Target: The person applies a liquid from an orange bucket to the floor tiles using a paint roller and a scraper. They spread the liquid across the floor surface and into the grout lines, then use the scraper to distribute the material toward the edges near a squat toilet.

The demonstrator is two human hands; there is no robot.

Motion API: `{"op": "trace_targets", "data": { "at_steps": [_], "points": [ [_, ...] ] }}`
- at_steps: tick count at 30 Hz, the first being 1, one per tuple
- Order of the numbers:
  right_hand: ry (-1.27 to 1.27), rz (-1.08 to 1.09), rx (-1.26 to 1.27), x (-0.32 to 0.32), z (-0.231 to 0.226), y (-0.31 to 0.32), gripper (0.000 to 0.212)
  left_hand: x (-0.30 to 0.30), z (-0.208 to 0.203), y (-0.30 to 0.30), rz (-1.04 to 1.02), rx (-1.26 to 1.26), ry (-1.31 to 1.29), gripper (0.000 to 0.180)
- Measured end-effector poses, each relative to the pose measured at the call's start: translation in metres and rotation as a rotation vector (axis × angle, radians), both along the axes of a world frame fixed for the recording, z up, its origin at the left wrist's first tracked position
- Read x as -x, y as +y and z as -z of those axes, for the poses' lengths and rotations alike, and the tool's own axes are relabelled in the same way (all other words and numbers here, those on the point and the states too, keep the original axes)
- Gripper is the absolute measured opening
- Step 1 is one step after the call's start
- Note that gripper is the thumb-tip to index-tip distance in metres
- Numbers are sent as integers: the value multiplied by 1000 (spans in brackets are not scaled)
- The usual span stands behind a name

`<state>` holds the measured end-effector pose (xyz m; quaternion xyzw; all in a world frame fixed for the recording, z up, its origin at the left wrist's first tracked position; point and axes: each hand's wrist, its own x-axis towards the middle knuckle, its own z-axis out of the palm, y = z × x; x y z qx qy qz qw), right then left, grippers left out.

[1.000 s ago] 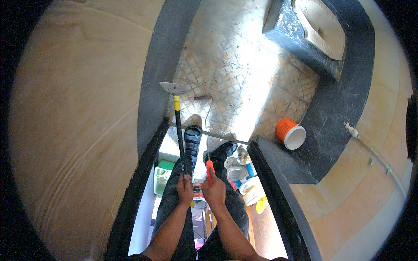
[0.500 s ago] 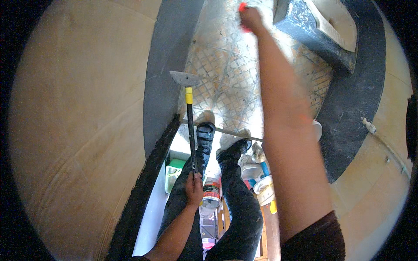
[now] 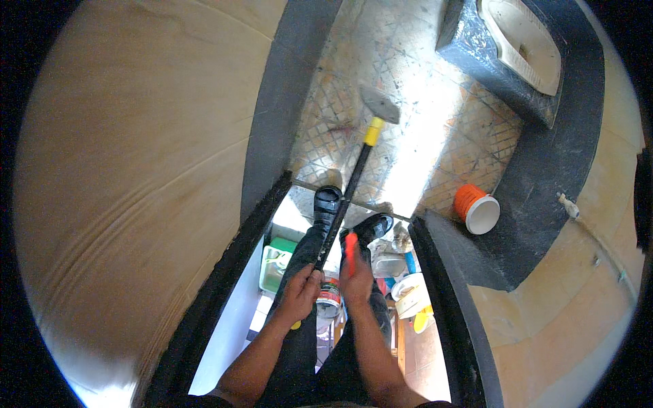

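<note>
Since half a second ago the right hand (image 3: 355,275) has dropped from overhead to waist level, closed round a small orange tool (image 3: 350,243). Left hand (image 3: 299,294) grips the black pole of the long-handled scraper (image 3: 354,182) at its near end. Pole runs away and slightly right; blade (image 3: 379,105) lies flat on the tiled floor (image 3: 435,136), well ahead of both hands, left hand nearer.

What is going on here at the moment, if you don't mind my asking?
A person stands looking down at a tiled floor. The left hand grips a long black pole with a yellow collar and flat metal scraper blade, whose blade rests on the tiles. The right hand holds a small orange-red tool. An orange plastic cup sits nearby.
</note>
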<state>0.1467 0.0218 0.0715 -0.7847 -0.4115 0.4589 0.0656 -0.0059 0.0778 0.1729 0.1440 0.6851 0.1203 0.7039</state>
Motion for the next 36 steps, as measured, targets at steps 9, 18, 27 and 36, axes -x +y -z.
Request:
{"op": "trace_targets", "data": {
  "at_steps": [9, 18, 27, 36],
  "points": [
    [10, 80, -12, 151, 66, 55, 58, 1, -68, 47, 267, 15, 53, 37],
    [59, 186, -1, 191, 102, 20, 66, 22, -62, 35, -15, 102, -18, 32],
    [-163, -26, -320, 80, 265, 284, 45, 5, -54, 44, -96, 118, -79, 30],
    [-196, -205, -539, -150, 213, 406, 52, 2, -28, 20, -193, 167, -72, 31]
  ]
}}
